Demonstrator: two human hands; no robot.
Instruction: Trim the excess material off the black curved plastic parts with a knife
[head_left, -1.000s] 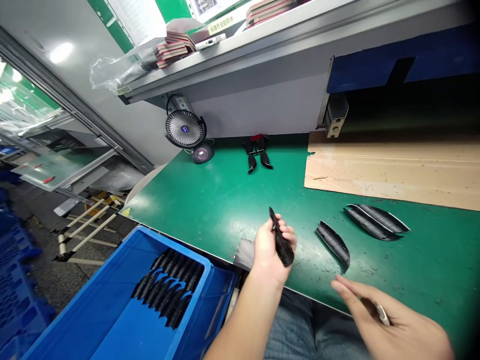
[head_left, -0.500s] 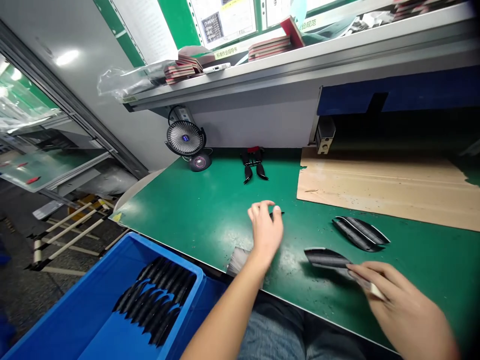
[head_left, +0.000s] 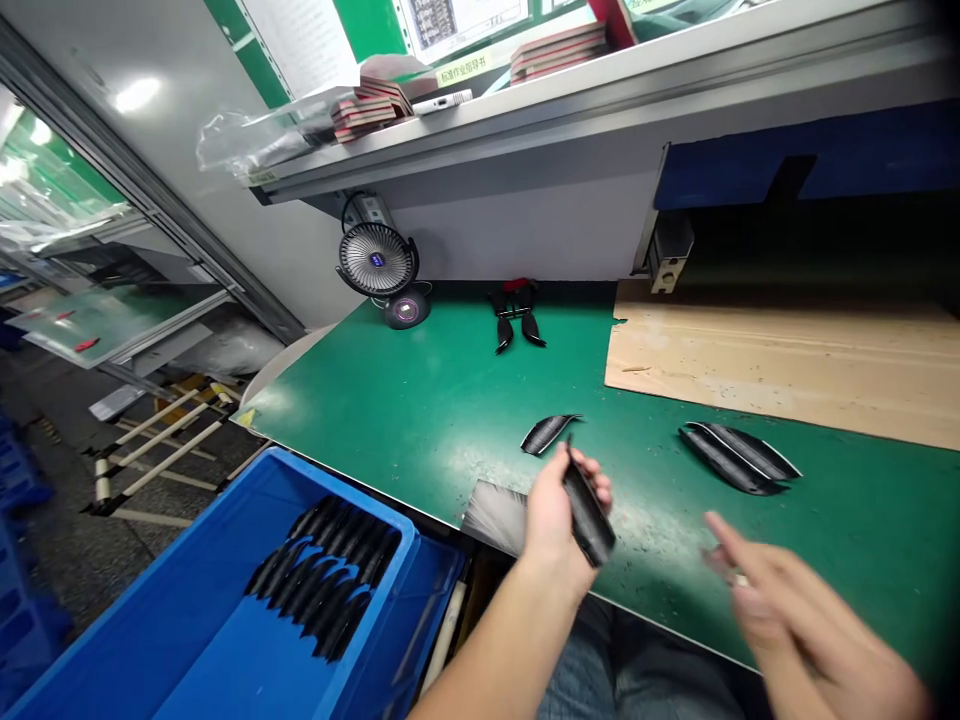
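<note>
My left hand [head_left: 553, 515] is closed around a black curved piece [head_left: 587, 510], leaf-shaped with a pointed tip, held tilted above the table's front part. Just beyond it another black curved piece [head_left: 547, 433] lies on the green table. My right hand [head_left: 799, 610] hovers over the table at the right, blurred, with fingers pinched on a small, partly pale and shiny thing that I cannot make out. Beyond the right hand, two black curved pieces [head_left: 739, 455] lie side by side.
A blue bin [head_left: 409, 540] at the left holds rows of black pieces. A grey plate [head_left: 495, 515] lies at the table's front edge. Farther back are a small fan [head_left: 377, 258], black parts with red [head_left: 517, 315] and a cardboard sheet [head_left: 750, 360]. A shelf [head_left: 525, 135] hangs overhead.
The black piece that was in my right hand is now in my left hand. My left hand has moved right and nearer, uncovering the piece on the table. The view has shifted slightly.
</note>
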